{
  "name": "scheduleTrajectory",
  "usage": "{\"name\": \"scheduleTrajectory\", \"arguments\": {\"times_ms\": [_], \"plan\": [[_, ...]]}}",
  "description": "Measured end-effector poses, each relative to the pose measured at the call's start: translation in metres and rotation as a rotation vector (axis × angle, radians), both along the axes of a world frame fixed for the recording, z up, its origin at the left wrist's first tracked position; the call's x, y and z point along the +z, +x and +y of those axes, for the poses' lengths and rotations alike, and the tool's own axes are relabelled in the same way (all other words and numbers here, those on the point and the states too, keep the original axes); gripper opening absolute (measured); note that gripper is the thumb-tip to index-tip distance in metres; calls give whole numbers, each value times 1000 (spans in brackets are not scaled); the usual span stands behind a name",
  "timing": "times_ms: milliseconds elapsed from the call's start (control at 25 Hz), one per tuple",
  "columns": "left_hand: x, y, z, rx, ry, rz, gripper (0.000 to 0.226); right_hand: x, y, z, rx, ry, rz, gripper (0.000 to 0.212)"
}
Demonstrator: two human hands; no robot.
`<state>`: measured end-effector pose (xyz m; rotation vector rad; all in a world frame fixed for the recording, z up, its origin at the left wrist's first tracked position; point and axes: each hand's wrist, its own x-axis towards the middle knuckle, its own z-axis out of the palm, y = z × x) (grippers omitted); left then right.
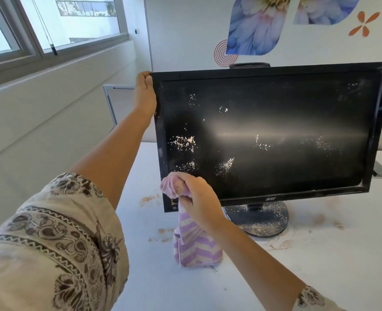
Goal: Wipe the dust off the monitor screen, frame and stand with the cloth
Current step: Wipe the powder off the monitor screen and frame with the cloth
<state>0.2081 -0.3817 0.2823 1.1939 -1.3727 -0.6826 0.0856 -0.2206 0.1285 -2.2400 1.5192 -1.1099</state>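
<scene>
Clearly the screen is the step in hand. The person's left hand curls over the upper left corner of the monitor, steadying it, its grip clamped on the frame. The right hand has its grip closed round a bunched purple-and-cream striped cloth; the wadded top presses at the lower left corner of the screen, and the loose tail hangs down to the worktop.

White specks are scattered over the dark screen, thickest at left and centre, with a fainter patch at right. The round stand beneath is powdered too, and loose dust lies on the worktop near it, so most of the task looks undone.

The next move probably calls for sweeping the wad across the glass through the speck clusters, with the left hand bracing against the push so the monitor does not swivel or tip. Frame edges and stand would follow.
</scene>
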Motion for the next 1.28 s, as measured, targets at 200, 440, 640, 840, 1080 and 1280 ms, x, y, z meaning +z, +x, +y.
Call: {"name": "scheduleTrajectory", "arguments": {"times_ms": [200,440,640,840,1080,1280], "plan": [[0,1,1,1,9,26,33,-17,12,4,-78,120,233,44],[4,-2,3,-26,-1,18,33,7,-9,5,-304,132,293,39],[3,-1,5,-15,-14,9,34,8,-8,13,-365,223,264,44],[3,-2,0,-21,-20,4,34,5,2,12,-230,190,318,21],[2,-4,0,9,-14,23,33,-15,38,10,-267,335,442,19],[5,2,5,-28,23,5,33,1,28,6,-262,424,576,21]]}}
